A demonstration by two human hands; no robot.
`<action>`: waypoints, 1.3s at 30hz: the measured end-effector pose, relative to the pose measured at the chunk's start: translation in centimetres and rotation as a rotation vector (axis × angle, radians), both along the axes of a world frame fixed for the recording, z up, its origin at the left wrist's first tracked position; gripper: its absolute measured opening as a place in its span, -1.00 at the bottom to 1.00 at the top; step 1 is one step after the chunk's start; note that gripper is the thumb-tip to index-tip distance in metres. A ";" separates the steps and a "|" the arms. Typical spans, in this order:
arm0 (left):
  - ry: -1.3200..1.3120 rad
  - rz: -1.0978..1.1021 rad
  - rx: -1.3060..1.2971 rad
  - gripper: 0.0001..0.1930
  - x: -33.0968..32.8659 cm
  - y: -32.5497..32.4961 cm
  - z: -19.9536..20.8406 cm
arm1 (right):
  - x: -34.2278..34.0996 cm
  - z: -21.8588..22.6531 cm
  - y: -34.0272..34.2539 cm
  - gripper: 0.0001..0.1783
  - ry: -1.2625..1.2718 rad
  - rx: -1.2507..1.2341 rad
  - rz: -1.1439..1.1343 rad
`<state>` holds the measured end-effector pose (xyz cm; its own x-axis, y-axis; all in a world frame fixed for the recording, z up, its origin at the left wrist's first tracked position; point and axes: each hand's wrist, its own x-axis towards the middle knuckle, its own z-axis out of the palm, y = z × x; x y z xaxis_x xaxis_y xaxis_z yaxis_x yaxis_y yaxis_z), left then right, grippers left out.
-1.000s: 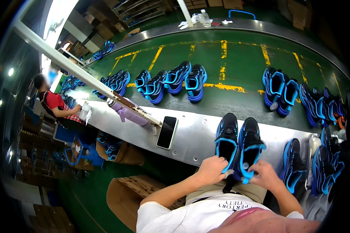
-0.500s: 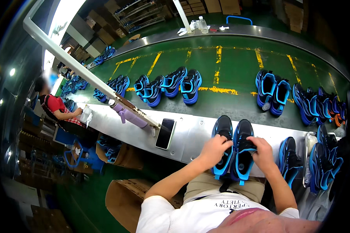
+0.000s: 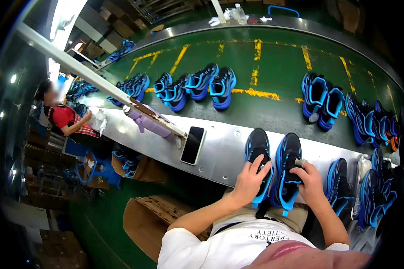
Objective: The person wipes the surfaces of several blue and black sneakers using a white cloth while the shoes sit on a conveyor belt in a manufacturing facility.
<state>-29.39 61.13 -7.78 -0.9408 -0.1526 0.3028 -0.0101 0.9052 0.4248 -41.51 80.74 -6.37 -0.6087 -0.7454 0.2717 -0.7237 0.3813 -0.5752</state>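
Two black sneakers with blue soles and linings stand side by side before me, toes pointing away. My left hand (image 3: pixel 250 183) lies over the tongue and opening of the left sneaker (image 3: pixel 257 140), its fingers stretched and apart. At the right sneaker (image 3: pixel 290 145), my right hand (image 3: pixel 310 181) is curled on the collar beside the tongue, thumb toward the opening. Something small and pale shows at its index finger; I cannot tell whether it is worn or held. The fingers hide parts of both openings.
A phone (image 3: pixel 193 145) and a purple bottle (image 3: pixel 151 123) lie on the metal ledge (image 3: pixel 224 134) to the left, by a slanting white post (image 3: pixel 72 58). More sneakers (image 3: pixel 222 87) stand on the green surface beyond and at right. A cardboard box (image 3: pixel 143 219) sits below; a co-worker (image 3: pixel 67 117) is at far left.
My left fingers have spread from their bent grip on the tongue. My right hand has turned at the collar, showing the pale thing at its index finger. The view has shifted slightly.
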 end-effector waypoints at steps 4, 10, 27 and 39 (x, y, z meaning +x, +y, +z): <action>-0.048 -0.085 -0.027 -0.41 -1.3 0.8 0.7 | 0.4 0.0 -0.3 -0.80 0.178 0.042 0.059; 0.006 -0.065 0.005 -0.34 -0.6 0.7 -0.4 | 1.6 -2.7 -1.1 -0.83 0.399 -0.021 0.098; -0.361 -0.449 0.135 -0.35 -0.9 -4.0 3.0 | -0.9 0.3 -0.1 -0.65 -0.172 0.092 0.195; -0.149 -0.118 0.306 -0.79 -2.8 0.4 1.4 | -2.5 -0.3 1.9 -0.43 -0.199 0.151 0.338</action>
